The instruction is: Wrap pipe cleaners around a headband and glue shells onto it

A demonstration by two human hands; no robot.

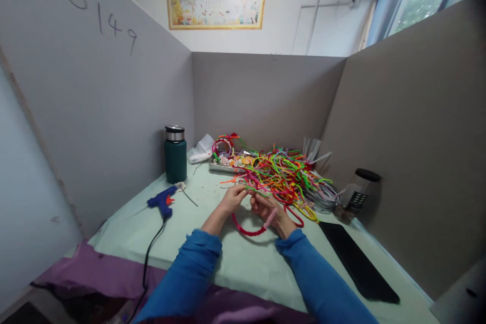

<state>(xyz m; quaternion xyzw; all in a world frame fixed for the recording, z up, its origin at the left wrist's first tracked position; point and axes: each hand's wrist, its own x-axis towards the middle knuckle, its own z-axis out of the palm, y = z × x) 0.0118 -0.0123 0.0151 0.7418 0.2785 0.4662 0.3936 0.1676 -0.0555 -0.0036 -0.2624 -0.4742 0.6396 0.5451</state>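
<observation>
Near the middle of the table, my left hand [234, 198] and my right hand [269, 209] are close together, fingers pinched. A thin green pipe cleaner [258, 191] runs between their fingertips. Below them hangs a curved band [251, 233], wrapped in fuzzy red with a pink stretch [270, 217] by my right wrist. The band's upper part is hidden by my hands, so I cannot tell which hand bears it. Just beyond my fingers lies a tangled heap of colourful pipe cleaners [283, 169].
On the left are a blue glue gun [163, 201] with a black cord and a dark green bottle [175, 159]. A metal tray [228, 168] of small ornaments stands at the back. To the right are a black-lidded jar [357, 195] and a flat black object [359, 260]. Grey partitions [266, 88] surround the table.
</observation>
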